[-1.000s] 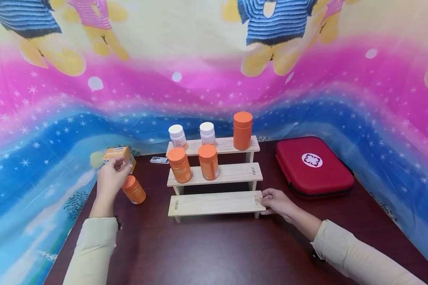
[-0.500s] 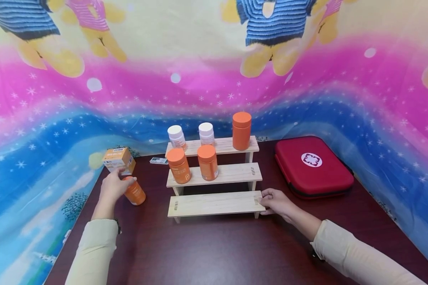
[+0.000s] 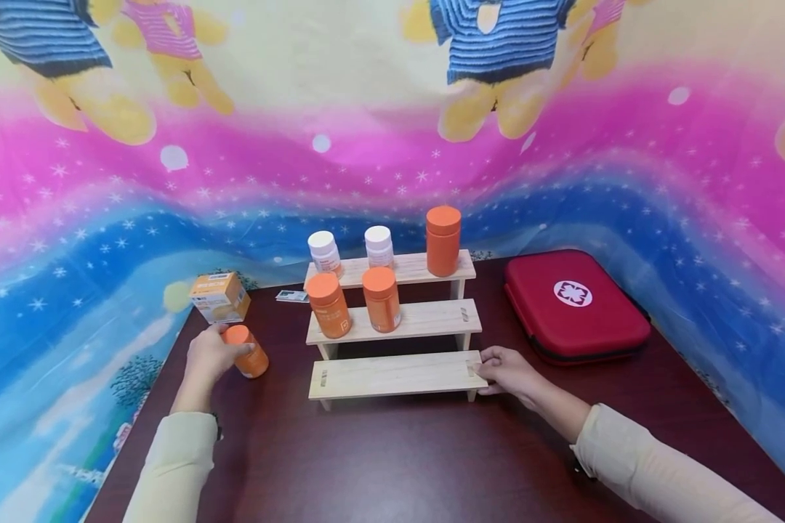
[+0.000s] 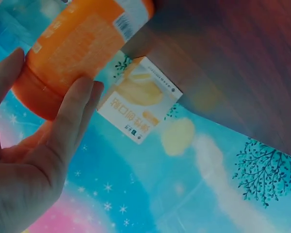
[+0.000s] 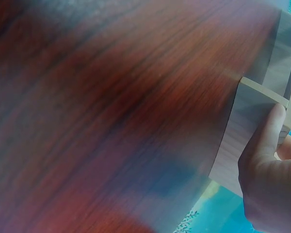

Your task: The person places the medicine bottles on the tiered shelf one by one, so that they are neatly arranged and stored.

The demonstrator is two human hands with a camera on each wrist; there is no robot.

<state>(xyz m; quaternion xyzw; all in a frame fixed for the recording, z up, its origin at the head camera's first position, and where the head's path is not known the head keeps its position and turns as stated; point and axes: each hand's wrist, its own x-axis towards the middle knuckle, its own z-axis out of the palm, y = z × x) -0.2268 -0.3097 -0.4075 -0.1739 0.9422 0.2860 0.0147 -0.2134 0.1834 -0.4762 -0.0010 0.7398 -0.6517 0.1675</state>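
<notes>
At the left of the table, my left hand (image 3: 211, 356) holds an orange pill bottle (image 3: 254, 361) near its lid. In the left wrist view, the thumb and fingers lie on opposite sides of this bottle (image 4: 82, 46). My right hand (image 3: 509, 374) grips the right end of the lowest step of a three-tier wooden display rack (image 3: 392, 375); the right wrist view shows a digit against the step's end panel (image 5: 245, 128). Two orange bottles (image 3: 381, 301) stand on the middle step. On the top step are two white bottles (image 3: 379, 248) and a taller orange bottle (image 3: 443, 243).
Behind the left hand stands a yellow and white box (image 3: 221, 298). A small flat packet (image 3: 291, 296) lies left of the rack. At the right rests a red zip case (image 3: 576, 305) with a white emblem. A patterned cloth (image 3: 366, 160) hangs behind the dark table (image 3: 366, 465).
My left hand has come down from in front of the yellow and white box to the orange bottle and taken hold of it. The right hand has stayed on the rack.
</notes>
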